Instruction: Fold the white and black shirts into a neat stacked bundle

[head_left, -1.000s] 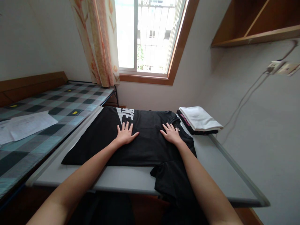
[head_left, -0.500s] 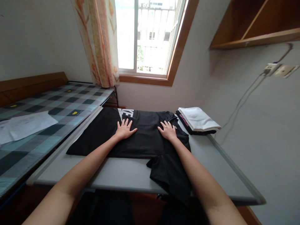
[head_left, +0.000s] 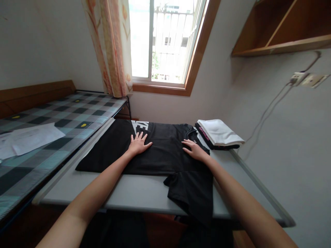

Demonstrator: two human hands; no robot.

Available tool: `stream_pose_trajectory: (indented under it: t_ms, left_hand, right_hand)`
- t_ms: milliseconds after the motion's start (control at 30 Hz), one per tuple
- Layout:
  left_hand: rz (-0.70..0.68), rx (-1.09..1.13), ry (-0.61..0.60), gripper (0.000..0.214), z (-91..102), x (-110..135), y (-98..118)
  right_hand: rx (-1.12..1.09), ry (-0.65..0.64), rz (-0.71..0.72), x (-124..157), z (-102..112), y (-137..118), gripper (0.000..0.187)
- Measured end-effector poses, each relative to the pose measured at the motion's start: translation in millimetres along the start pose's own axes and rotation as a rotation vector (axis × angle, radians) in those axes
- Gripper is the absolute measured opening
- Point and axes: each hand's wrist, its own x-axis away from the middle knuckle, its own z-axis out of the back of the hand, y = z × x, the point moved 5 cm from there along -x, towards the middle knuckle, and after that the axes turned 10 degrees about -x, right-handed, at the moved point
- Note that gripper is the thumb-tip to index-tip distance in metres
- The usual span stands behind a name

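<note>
A black T-shirt [head_left: 162, 151] lies across the table, partly folded, its collar to the right and its hem to the left. White lettering shows along its far edge. One sleeve hangs over the table's near edge. My left hand [head_left: 138, 144] rests flat on the shirt just below the lettering, fingers spread. Close to the collar, my right hand [head_left: 195, 150] lies on the cloth with its fingers extended and slightly apart. Neither hand grips the fabric.
A pale grey table [head_left: 144, 193] carries the shirt. Folded white cloth [head_left: 219, 131] sits on dark folded cloth at its far right. On the left is a bed with a checked mattress [head_left: 95, 103] and papers [head_left: 36, 137]. A window and curtain [head_left: 116, 51] are ahead; a wooden shelf [head_left: 284, 44] hangs right.
My right hand has shifted right along the shirt toward the collar's near side and turned more sideways. My left hand stays in place on the cloth.
</note>
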Motion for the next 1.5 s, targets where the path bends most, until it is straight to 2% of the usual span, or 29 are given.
stream_pose_trajectory:
  t_ms: [67, 133, 200, 367, 500, 667, 767, 900, 1000, 1100, 1267, 1500]
  left_hand:
    - [-0.004, 0.001, -0.007, 0.083, -0.7, -1, 0]
    - [-0.004, -0.001, -0.021, 0.084, -1.6, -3, 1]
    - [-0.002, 0.001, -0.041, 0.085, -2.2, -4, 1]
    - [-0.002, 0.001, -0.065, 0.085, -1.5, -9, -2]
    - [0.004, 0.004, -0.068, 0.085, -2.5, -17, -6]
    - [0.008, 0.016, -0.042, 0.083, -3.1, -23, -10]
    - [0.008, 0.024, 0.008, 0.078, 1.1, -19, -9]
    - [-0.060, 0.011, 0.105, 0.058, 10.4, -2, 0]
    - [-0.139, -0.012, 0.084, 0.054, 11.6, 13, 6]
    - [-0.144, -0.013, 0.039, 0.060, 10.0, 22, 7]
    - [-0.123, 0.024, 0.015, 0.068, 9.3, 23, 5]
    - [-0.120, 0.043, -0.003, 0.068, 9.7, 19, 4]
  right_hand:
    - [-0.033, 0.088, 0.065, 14, 15, 9, 0.034]
    - [-0.002, 0.180, 0.057, 26, 28, 20, 0.031]
    - [0.043, 0.211, 0.038, 33, 32, 30, 0.031]
    - [0.115, 0.206, 0.008, 30, 23, 39, 0.034]
    - [0.111, 0.264, -0.046, 19, 20, 42, 0.031]
    - [0.037, 0.336, -0.046, 14, 21, 43, 0.029]
    - [-0.016, 0.367, -0.029, 17, 22, 44, 0.028]
    - [-0.106, 0.405, -0.024, 24, 25, 45, 0.032]
    - [-0.113, 0.392, -0.073, 28, 27, 46, 0.034]
    - [-0.057, 0.355, -0.087, 29, 27, 42, 0.035]
    - [0.012, 0.307, -0.123, 31, 23, 39, 0.038]
    - [0.072, 0.278, -0.134, 27, 15, 44, 0.033]
